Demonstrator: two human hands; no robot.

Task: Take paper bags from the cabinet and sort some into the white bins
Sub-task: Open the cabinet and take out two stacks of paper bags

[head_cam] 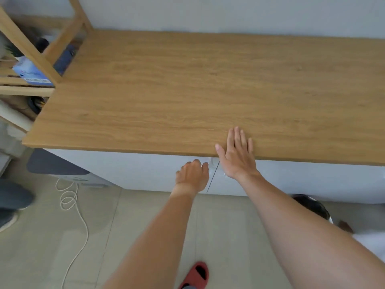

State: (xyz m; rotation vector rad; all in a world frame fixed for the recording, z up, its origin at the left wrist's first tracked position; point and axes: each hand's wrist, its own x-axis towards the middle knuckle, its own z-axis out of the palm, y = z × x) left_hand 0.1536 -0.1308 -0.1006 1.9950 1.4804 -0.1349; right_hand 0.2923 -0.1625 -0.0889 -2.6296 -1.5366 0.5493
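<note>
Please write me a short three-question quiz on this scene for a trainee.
1. True or false: the right hand lies flat with straight fingers on the front edge of the wooden top.
2. Where is the left hand? A) on the shelf, B) at the top of the white cabinet front, by the gap between the doors, C) on the floor.
3. Fill in: the cord on the floor is ____ in colour.

Key: 1 true; 2 B; 3 white.
</note>
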